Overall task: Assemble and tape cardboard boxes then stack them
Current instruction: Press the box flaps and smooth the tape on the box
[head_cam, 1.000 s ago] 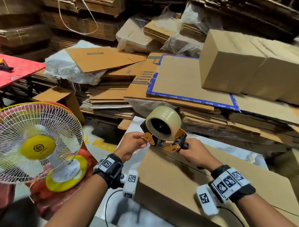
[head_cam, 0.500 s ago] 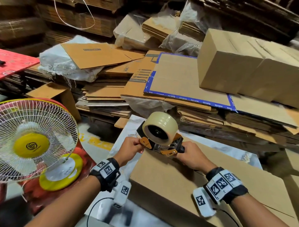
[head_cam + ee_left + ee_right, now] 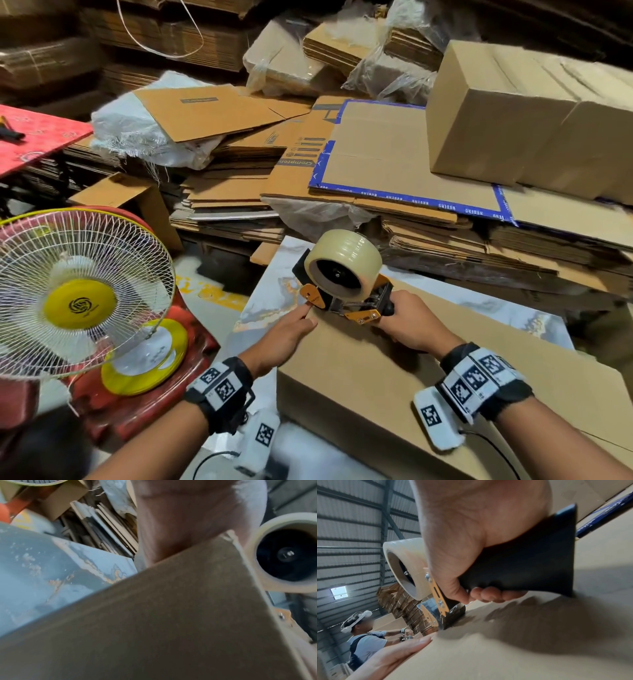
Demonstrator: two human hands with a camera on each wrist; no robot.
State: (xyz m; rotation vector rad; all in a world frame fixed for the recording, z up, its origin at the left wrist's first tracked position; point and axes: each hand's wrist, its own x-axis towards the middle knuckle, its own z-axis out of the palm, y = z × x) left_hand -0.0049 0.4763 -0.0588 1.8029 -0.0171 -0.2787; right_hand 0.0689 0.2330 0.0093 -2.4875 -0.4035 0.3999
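Two assembled boxes (image 3: 534,113) sit side by side on the stack of flattened cardboard (image 3: 404,161) at the far right, both closed, so their contents cannot be seen. A smaller open carton (image 3: 130,202) stands behind the table fan (image 3: 80,303) on the left; its inside is not visible either. The cardboard box (image 3: 394,387) being worked on lies on the marble-patterned table (image 3: 270,301) directly in front of the person, its top face closed and plain.

The right hand (image 3: 411,330) has its fingers (image 3: 489,593) and thumb wrapped tightly round the black handle of the tape dispenser (image 3: 346,291), which carries a roll of clear tape (image 3: 342,262). The dispenser's front end touches the box top at its far left corner.

The left hand (image 3: 284,337) lies along the box's left edge just beside the dispenser, fingers (image 3: 412,643) extended and fairly straight, pressed flat against the cardboard near that corner; it holds nothing.

A second person (image 3: 363,639) works on boxes in the background of the right wrist view.
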